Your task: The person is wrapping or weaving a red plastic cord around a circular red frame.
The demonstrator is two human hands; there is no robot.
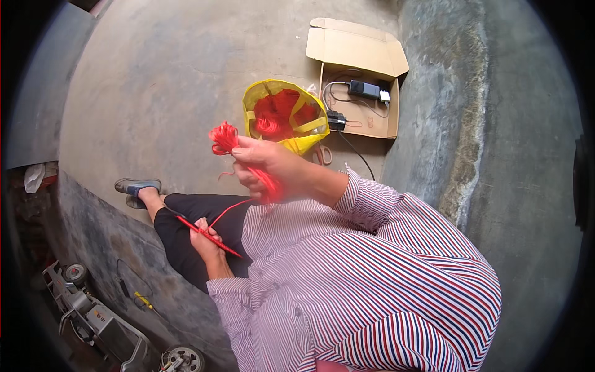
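My right hand is closed round a looped hank of red cord, raised in front of my lap. Loops stick out past the thumb, and the rest hangs below the fingers, blurred. A single red strand runs from the hank down to my left hand. That hand, resting over my thigh, grips a slim pointed red rod, which looks wound with cord and has a dark far end. Just beyond my right hand stands an open yellow bag with more red cord inside.
Orange-handled scissors lie beside the bag. Behind them, an open cardboard box holds a black power adapter and cables. A grey wheeled machine and a yellow-handled tool are at lower left. My legs stretch leftward.
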